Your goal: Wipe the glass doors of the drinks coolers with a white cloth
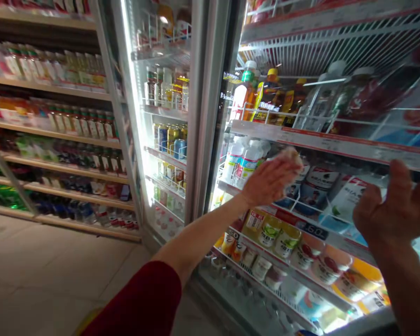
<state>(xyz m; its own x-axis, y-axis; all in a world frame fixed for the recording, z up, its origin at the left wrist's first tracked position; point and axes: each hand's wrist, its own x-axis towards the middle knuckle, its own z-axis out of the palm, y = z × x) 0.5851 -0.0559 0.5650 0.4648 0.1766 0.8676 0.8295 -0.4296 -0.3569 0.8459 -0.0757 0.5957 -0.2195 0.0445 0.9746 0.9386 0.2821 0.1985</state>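
Outstretched left hand (268, 183), fingers together, holds a crumpled whitish cloth (294, 157) before a glass-fronted cooler (301, 136), right hand (394, 210) spread.

L arm (206, 233) stretched fwd, angled up to R; L grip (273, 179) blurred, approx. flat, fingers (282, 170) extended & close tog. R forearm (401, 280) bare, raised nr R edge; R grip (397, 210) upright, spread, partly cut off.

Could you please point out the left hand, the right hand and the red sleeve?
Left hand (266, 183), head view: its middle.
Right hand (395, 218), head view: its middle.
Red sleeve (143, 296), head view: central fabric.
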